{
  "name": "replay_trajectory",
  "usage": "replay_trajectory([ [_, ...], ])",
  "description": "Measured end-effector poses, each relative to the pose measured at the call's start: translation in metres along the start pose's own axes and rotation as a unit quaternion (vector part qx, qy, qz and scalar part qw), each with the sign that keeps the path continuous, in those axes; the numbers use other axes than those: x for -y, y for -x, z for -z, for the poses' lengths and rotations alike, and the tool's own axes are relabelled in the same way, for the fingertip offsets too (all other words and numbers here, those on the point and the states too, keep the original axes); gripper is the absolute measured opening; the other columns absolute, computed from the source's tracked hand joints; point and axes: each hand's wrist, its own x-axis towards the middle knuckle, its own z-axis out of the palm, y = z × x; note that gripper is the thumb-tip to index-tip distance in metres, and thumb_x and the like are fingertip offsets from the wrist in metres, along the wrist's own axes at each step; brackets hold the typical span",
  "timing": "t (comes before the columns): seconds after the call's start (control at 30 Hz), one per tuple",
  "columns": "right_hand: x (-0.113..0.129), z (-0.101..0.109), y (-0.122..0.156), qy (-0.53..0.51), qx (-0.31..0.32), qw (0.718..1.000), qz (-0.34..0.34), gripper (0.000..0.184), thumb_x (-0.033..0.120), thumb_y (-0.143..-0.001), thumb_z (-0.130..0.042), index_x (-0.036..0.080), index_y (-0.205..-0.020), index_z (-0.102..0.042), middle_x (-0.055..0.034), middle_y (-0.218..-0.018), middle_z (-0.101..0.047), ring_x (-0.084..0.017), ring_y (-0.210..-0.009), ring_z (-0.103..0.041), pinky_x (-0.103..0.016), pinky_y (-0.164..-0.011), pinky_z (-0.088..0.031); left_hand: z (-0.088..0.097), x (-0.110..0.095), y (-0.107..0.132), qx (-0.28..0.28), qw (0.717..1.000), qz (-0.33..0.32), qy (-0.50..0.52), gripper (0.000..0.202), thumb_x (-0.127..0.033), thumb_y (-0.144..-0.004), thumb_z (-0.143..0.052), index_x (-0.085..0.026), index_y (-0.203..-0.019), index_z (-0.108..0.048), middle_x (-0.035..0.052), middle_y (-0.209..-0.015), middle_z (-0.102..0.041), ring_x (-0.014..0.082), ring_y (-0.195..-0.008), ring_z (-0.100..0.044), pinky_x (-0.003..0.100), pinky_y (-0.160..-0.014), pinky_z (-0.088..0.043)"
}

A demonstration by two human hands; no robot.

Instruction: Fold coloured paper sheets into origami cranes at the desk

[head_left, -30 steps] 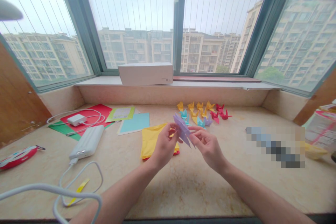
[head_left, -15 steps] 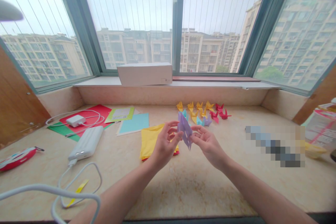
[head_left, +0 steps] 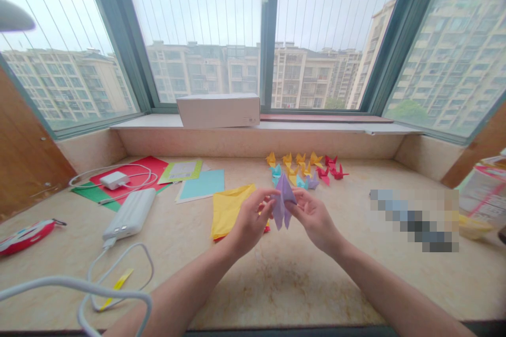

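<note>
Right now the left hand [head_left: 251, 218] pinches the left edge of a folded purple paper [head_left: 282, 195] between thumb and fingertips, and the right hand [head_left: 316, 218] grips its opposite side the same way. The purple paper sits between the two hands, raised above the stone counter [head_left: 316, 289] — one point upward, two narrow points hanging below the fingertips.

Just beyond the hands stands a cluster of small folded birds: yellow birds [head_left: 292, 175] mostly at the back, light blue birds [head_left: 275, 172] close behind the purple paper, a small purple piece [head_left: 313, 182] next to them, and red birds [head_left: 339, 172] farther to the right.

A yellow paper stack [head_left: 227, 213] lies beside the left hand, partly behind it, with red showing along its lower edge. Farther left and forward of that hand lie a light blue sheet [head_left: 203, 185], a yellow-green packet [head_left: 172, 174] and a red sheet [head_left: 152, 161] overlapping a green sheet [head_left: 89, 195]. A white power bank [head_left: 130, 213] rests well left of the left hand, its cable running toward the person. Well to the right of the right hand is a blurred-out object [head_left: 415, 221] — I cannot tell what.
</note>
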Motion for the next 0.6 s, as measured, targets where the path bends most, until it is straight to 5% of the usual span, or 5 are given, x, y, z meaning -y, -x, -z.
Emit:
replay_trajectory([
  [0.3,-0.0037,0.0020,-0.0006,0.027,-0.063,0.997,0.044,0.022,0.038,-0.085,-0.072,0.027,-0.104,-0.073,-0.0023,-0.092,-0.070,-0.018,-0.082,-0.064,-0.032,-0.075,-0.053,0.0029,-0.0051,-0.0017,0.023,0.999,-0.015,-0.015,0.034,-0.035,-0.095,-0.053,-0.020,-0.124,-0.063,0.0048,-0.094,-0.055,0.0113,-0.068,-0.057,0.024,-0.060,-0.054],
  [0.43,-0.0018,0.0021,-0.0019,0.004,-0.055,0.997,0.052,0.016,0.040,-0.086,-0.070,0.026,-0.093,-0.072,-0.0025,-0.091,-0.066,-0.017,-0.081,-0.062,-0.030,-0.072,-0.052,0.0033,-0.0088,-0.0012,0.053,0.998,0.007,-0.016,0.032,-0.035,-0.095,-0.055,-0.017,-0.120,-0.064,0.0043,-0.092,-0.054,0.0109,-0.065,-0.059,0.024,-0.057,-0.055],
  [0.6,0.0060,0.0009,0.0008,-0.026,-0.034,0.998,0.045,0.018,0.042,-0.088,-0.067,0.024,-0.091,-0.069,-0.0035,-0.096,-0.063,-0.016,-0.083,-0.062,-0.027,-0.072,-0.050,0.0031,-0.0094,-0.0029,0.023,1.000,0.012,0.006,0.025,-0.035,-0.091,-0.061,-0.016,-0.107,-0.065,0.0036,-0.087,-0.059,0.0113,-0.065,-0.061,0.024,-0.061,-0.055],
])
